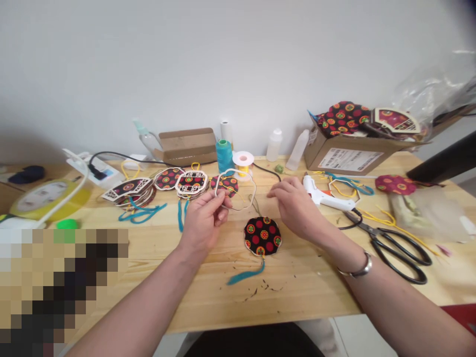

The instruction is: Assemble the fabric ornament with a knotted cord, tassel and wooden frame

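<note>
My left hand [208, 213] pinches a thin, white, wavy-edged ring-shaped frame [254, 191] by its left side, holding it above the table. To the right of the frame, my right hand [293, 201] has its fingers bent together and pointing left. Whatever its fingertips may hold is hidden. Below and between both hands lies a round scalloped pendant [262, 235] in dark patterned cloth, with a teal tassel [245, 274] towards me and an olive cord loop at its far side. A white glue gun [323, 193] rests just right of my right hand.
Black-handled scissors [399, 248] lie at the right. Several finished pendants [191, 183] are stacked at the left. Teal thread [225, 157], a yellow thread spool [243, 161] and bottles [274, 145] line the wall. An open cardboard box [342, 153] holds patterned pieces.
</note>
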### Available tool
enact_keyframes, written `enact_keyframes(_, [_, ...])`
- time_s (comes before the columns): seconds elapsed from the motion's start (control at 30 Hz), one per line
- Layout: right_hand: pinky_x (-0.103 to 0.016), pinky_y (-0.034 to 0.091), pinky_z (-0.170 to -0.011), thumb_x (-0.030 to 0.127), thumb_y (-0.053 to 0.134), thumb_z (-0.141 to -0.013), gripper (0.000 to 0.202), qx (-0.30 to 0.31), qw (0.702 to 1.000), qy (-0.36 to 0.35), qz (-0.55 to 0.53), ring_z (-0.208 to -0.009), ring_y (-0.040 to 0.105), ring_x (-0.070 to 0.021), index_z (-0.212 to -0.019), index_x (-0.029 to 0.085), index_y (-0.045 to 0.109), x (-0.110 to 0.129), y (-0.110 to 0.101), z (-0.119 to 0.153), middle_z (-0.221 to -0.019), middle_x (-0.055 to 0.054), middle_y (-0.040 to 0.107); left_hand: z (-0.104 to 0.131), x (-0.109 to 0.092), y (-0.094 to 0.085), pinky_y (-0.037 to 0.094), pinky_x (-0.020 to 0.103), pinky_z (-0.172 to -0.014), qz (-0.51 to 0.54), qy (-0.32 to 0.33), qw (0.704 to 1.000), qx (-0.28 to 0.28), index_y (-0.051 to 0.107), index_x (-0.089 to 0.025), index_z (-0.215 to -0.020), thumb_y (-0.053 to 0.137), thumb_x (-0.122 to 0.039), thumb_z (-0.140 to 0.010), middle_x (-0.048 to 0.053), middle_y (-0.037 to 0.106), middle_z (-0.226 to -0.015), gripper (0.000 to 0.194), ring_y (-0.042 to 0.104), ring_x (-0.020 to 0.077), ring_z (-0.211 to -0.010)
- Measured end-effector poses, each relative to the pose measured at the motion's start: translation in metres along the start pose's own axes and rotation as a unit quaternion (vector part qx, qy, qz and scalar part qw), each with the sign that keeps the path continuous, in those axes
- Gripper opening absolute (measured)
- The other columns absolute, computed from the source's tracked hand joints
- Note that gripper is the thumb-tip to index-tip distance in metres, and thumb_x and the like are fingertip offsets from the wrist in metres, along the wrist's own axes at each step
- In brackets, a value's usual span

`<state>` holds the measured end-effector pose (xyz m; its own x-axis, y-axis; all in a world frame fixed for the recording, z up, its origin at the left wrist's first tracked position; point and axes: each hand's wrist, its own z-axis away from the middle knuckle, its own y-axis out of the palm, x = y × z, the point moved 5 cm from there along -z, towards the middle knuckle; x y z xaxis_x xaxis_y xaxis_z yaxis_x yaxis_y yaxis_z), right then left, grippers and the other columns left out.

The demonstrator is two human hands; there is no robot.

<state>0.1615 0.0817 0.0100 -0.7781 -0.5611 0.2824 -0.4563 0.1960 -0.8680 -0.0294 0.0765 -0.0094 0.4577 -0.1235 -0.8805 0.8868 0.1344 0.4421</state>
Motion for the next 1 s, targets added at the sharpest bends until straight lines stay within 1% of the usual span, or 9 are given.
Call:
enact_keyframes(0.13, [-0.034,0.045,-0.077,-0.005,0.043,-0.067,0.032,0.081,0.994,0.025,-0.064,-0.086,0.052,-0.0214,-0.071,0.015,0.068,0.001,0.002,0.0,-0.073,-0.008,0.064,0.0,0.0,0.0,0.022,0.015,-0.038,0.003,0.007,1.0,0.001,0.062,-0.01,-0.074,0.067,-0.018,-0.07,0.0,0.058,-0.058,0.011,0.039,0.002,-0.04])
enact_keyframes(0.23, [-0.032,0.047,-0.076,-0.005,0.04,-0.067,0.039,0.125,0.985,0.064,-0.102,-0.086,0.057,-0.0196,-0.085,0.013,0.069,-0.002,0.006,0.001,-0.085,-0.01,0.065,0.0,-0.001,-0.001,0.023,0.014,-0.039,0.006,0.009,1.0,-0.004,0.062,-0.01,-0.074,0.067,-0.018,-0.07,-0.001,0.058,-0.058,0.01,0.038,0.0018,-0.04])
enact_keyframes(0.37, [-0.046,0.039,-0.094,-0.006,0.038,-0.065,0.066,0.02,0.996,0.063,-0.053,-0.121,0.042,-0.0276,-0.126,0.015,0.049,-0.007,-0.002,0.0,-0.132,-0.014,0.048,0.001,-0.001,-0.003,0.023,0.015,-0.039,0.01,0.014,1.0,-0.01,0.062,-0.01,-0.074,0.067,-0.018,-0.07,-0.001,0.058,-0.058,0.01,0.038,0.0019,-0.04])
enact_keyframes(0.43, [-0.045,0.039,-0.095,-0.007,0.036,-0.065,0.065,0.015,0.996,0.055,-0.069,-0.118,0.043,-0.0255,-0.123,0.017,0.051,-0.006,-0.003,0.0,-0.124,-0.012,0.055,0.0,-0.001,-0.003,0.023,0.015,-0.039,0.011,0.014,1.0,-0.01,0.062,-0.01,-0.074,0.067,-0.018,-0.07,-0.001,0.058,-0.058,0.01,0.038,0.0019,-0.04])
enact_keyframes(0.5, [-0.04,0.043,-0.09,-0.006,0.035,-0.066,0.053,0.072,0.99,0.053,-0.106,-0.104,0.053,-0.0218,-0.108,0.016,0.059,-0.004,0.003,0.001,-0.103,-0.01,0.064,0.0,-0.001,-0.002,0.024,0.015,-0.039,0.014,0.012,1.0,-0.009,0.062,-0.01,-0.075,0.067,-0.017,-0.07,-0.001,0.058,-0.058,0.01,0.038,0.0018,-0.04])
enact_keyframes(0.57, [-0.04,0.044,-0.088,-0.005,0.036,-0.067,0.048,0.096,0.989,0.061,-0.099,-0.102,0.054,-0.0226,-0.102,0.014,0.061,-0.003,0.006,0.001,-0.101,-0.011,0.065,0.0,-0.001,-0.001,0.024,0.015,-0.039,0.013,0.011,1.0,-0.007,0.062,-0.01,-0.076,0.066,-0.017,-0.071,0.0,0.058,-0.058,0.01,0.038,0.0018,-0.04])
enact_keyframes(0.7, [-0.048,0.036,-0.097,-0.002,0.038,-0.072,0.049,-0.032,0.996,0.073,-0.047,-0.121,0.041,-0.0286,-0.116,0.014,0.055,-0.007,-0.008,-0.002,-0.129,-0.015,0.051,0.001,-0.001,0.0,0.023,0.014,-0.038,0.0,0.006,1.0,0.006,0.062,-0.01,-0.075,0.067,-0.017,-0.071,0.0,0.058,-0.058,0.01,0.039,0.0019,-0.04])
enact_keyframes(0.83, [-0.035,0.047,-0.078,0.022,0.043,-0.088,0.026,-0.045,0.963,0.143,-0.222,-0.088,0.059,-0.0194,-0.107,0.014,0.06,-0.013,-0.015,-0.003,-0.098,-0.01,0.066,0.002,0.004,0.002,0.021,0.013,-0.037,-0.029,-0.03,0.999,0.033,0.064,-0.01,-0.077,0.068,-0.02,-0.07,0.0,0.059,-0.059,0.013,0.039,0.0012,-0.04])
enact_keyframes(1.0, [-0.026,0.044,-0.058,0.037,0.049,-0.085,0.03,0.031,0.901,0.199,-0.385,-0.06,0.053,-0.0109,-0.094,0.013,0.065,-0.011,-0.012,-0.003,-0.077,-0.005,0.065,0.006,0.014,0.008,0.02,0.013,-0.037,-0.103,-0.105,0.984,0.105,0.066,-0.011,-0.082,0.07,-0.025,-0.071,0.003,0.064,-0.062,0.018,0.041,0.0011,-0.039])
